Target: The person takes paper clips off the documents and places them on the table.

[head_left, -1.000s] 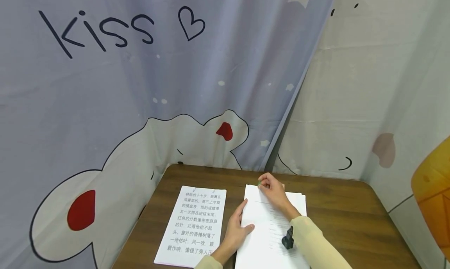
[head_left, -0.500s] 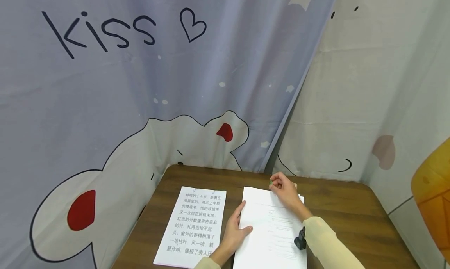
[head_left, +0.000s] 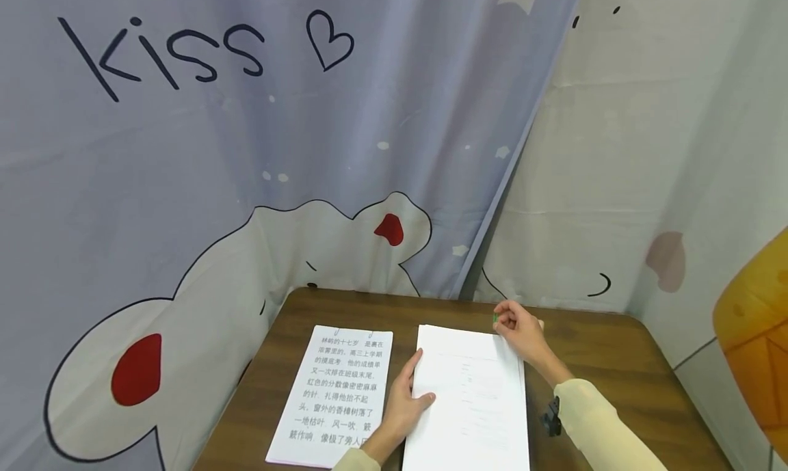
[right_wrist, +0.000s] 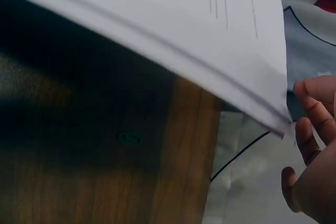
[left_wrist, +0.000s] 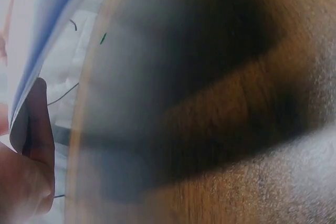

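Note:
In the head view, my left hand (head_left: 403, 406) grips a stack of white printed sheets (head_left: 464, 402) by its left edge, thumb on the front. The stack stands lifted from the table. At its top right corner, my right hand (head_left: 522, 334) pinches a small green paper clip (head_left: 495, 318) between thumb and fingertips. The right wrist view shows these fingers (right_wrist: 315, 106) beside the sheets' corner (right_wrist: 281, 124); the held clip is hidden there. Another green paper clip (right_wrist: 129, 138) lies on the tabletop, also visible as a green clip (left_wrist: 103, 38) in the left wrist view.
To the left lies a second stack (head_left: 335, 396) of sheets with large printed characters and two paper clips (head_left: 371, 334) along its top edge. The brown wooden table (head_left: 615, 382) ends against a patterned curtain (head_left: 345, 129).
My right hand has moved right along the top of the sheets to their right corner, carrying the green clip. The stack has shifted slightly left with my left hand still gripping it.

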The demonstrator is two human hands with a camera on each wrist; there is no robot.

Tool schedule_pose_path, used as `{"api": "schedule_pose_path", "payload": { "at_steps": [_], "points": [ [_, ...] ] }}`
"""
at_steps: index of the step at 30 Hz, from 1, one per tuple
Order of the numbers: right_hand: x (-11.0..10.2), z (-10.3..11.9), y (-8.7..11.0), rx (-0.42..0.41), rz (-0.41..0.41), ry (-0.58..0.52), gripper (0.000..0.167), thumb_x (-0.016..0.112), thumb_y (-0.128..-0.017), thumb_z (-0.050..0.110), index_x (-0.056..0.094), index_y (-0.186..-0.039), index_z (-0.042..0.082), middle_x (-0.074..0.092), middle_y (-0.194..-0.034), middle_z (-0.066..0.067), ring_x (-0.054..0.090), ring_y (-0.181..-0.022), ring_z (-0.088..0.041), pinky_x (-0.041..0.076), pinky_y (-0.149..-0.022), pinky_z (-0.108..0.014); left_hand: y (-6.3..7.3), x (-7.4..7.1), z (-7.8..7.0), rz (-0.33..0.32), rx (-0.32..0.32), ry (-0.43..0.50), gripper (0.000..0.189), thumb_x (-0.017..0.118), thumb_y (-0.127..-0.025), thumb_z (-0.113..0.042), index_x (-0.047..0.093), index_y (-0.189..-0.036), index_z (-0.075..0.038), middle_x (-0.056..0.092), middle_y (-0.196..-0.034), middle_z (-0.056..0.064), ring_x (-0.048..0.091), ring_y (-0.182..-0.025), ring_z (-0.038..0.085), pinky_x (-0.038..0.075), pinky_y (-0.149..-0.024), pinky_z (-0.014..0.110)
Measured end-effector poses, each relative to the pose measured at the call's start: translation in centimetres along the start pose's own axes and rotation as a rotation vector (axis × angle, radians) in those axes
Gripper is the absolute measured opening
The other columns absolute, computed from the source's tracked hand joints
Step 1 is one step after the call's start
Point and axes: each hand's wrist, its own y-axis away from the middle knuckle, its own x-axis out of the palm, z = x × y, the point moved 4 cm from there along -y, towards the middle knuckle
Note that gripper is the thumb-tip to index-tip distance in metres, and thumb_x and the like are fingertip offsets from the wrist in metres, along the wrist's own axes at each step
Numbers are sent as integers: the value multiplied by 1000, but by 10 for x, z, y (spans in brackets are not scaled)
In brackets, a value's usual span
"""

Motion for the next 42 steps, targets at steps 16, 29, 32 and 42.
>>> {"api": "schedule_pose_path", "payload": {
  "at_steps": [16,29,32,42],
  "points": [
    [-30,-28,13,2,-50,-37,23,73,-95,1,64,-115,3,72,-87,-9,58,-74,-6,23,-95,-55,-10,-14,-3,-25,9,-22,93,70,-85,12,34,-166,-18,50,-158,25,67,-126,37,61,-91,28],
    [-35,-57,35,86,-16,42,22,76,-94,4,66,-113,4,72,-84,-6,57,-72,-5,23,-84,-44,-7,-22,-1,-39,20,-26,95,71,-84,12,33,-166,-14,63,-142,29,73,-112,35,63,-81,28],
    [-33,-66,41,110,17,55,22,75,-94,2,65,-113,5,69,-84,-5,56,-71,-5,24,-84,-44,-8,-22,-1,-42,26,-57,94,71,-84,12,33,-166,-13,63,-142,29,73,-112,35,63,-83,29],
    [-21,-91,60,179,92,108,21,74,-92,4,66,-111,8,71,-86,0,61,-71,-8,24,-83,-49,-10,-22,3,-56,-5,-118,93,71,-84,10,35,-166,-16,54,-155,25,69,-123,35,61,-90,27]
  ]
}}
